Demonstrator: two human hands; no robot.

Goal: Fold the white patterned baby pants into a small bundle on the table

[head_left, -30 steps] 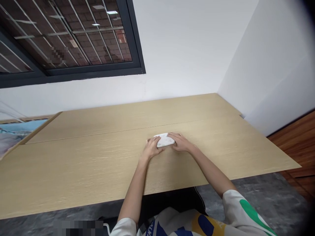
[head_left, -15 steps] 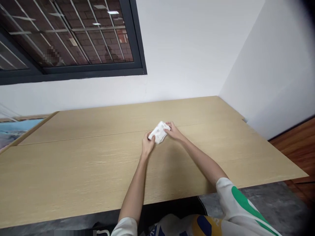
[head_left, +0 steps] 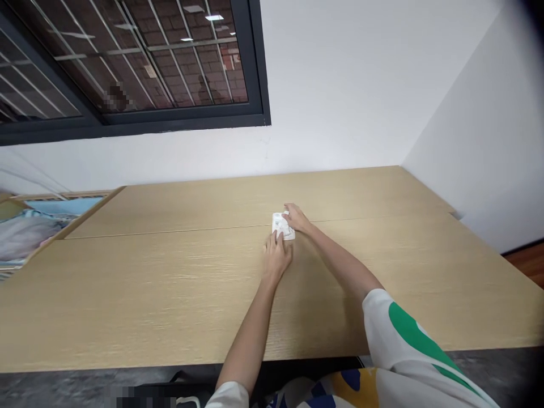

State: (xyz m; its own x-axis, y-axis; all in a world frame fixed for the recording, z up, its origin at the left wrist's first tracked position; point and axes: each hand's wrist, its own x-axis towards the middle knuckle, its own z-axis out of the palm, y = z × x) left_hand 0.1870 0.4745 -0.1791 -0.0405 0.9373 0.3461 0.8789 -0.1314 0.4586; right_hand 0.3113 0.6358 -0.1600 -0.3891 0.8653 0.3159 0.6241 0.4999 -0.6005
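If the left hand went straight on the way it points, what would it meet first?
The left hand would likely meet the folded white item first; its fingers seem at the near edge, though depth is unclear.

You look to be in an office or meeting room: a long, pale wood-grain table of joined panels runs up to plain white walls, and a dark-framed window looks through onto brickwork. A picture with a wooden frame stands at the table's far-left end.
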